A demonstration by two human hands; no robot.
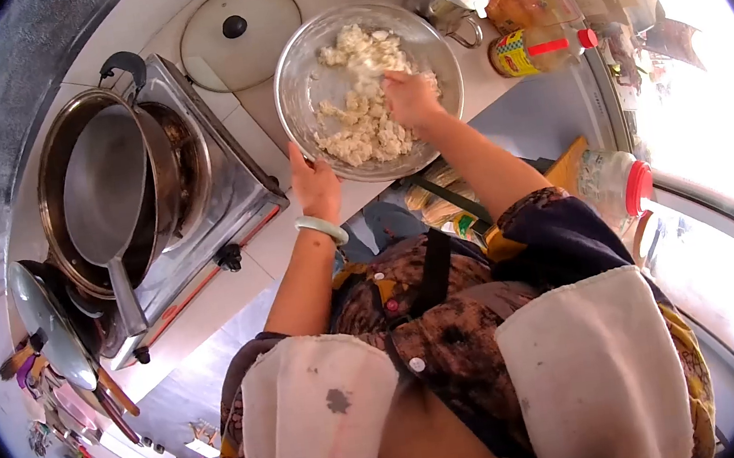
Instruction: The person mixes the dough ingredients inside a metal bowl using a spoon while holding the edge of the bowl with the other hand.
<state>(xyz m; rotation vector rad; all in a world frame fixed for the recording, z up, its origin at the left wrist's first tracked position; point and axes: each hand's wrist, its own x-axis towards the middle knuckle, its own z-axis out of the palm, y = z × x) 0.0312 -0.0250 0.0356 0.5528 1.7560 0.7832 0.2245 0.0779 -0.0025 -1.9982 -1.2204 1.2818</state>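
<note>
A wide metal bowl (294,83) sits on the counter, holding pale, crumbly clumps of dough (365,134). At the bowl's near-left rim, my left hand (317,189) grips the edge, thumb along the side. My right hand (412,99) is over the inside of the bowl among the clumps, its fingers curled closed. Whatever those fingers hold is blurred and cannot be made out. Loose dough lies on both sides of that hand.
Left of the bowl stands a gas stove (225,177) carrying a large pot (44,189) with a pan (105,191) in it. A glass lid (271,23) lies behind. To the right are a metal pitcher (441,8), a labelled bottle (537,49) and a red-lidded jar (606,179).
</note>
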